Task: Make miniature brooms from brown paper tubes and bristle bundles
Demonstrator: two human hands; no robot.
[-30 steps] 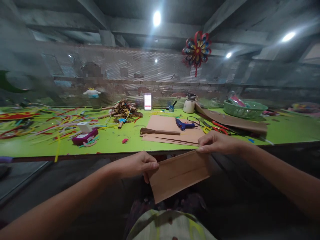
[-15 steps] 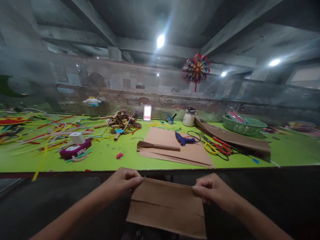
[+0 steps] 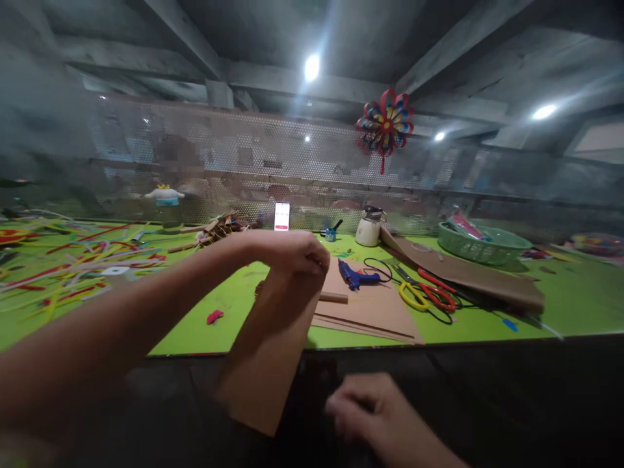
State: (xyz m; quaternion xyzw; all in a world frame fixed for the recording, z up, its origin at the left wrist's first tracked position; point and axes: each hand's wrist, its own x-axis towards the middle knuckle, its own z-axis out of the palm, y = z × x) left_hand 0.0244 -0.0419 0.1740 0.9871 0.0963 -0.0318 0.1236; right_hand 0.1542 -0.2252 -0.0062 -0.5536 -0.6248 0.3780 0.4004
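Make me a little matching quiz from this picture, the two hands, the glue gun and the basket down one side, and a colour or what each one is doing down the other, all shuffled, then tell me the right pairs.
1. left hand
2. glue gun
3. basket
4. right hand

A. green, towards the far side of the table
B. apart from the raised brown sheet
C. gripping the raised brown sheet
D. blue, lying on flat brown sheets

Right pairs: 1-C, 2-D, 3-A, 4-B
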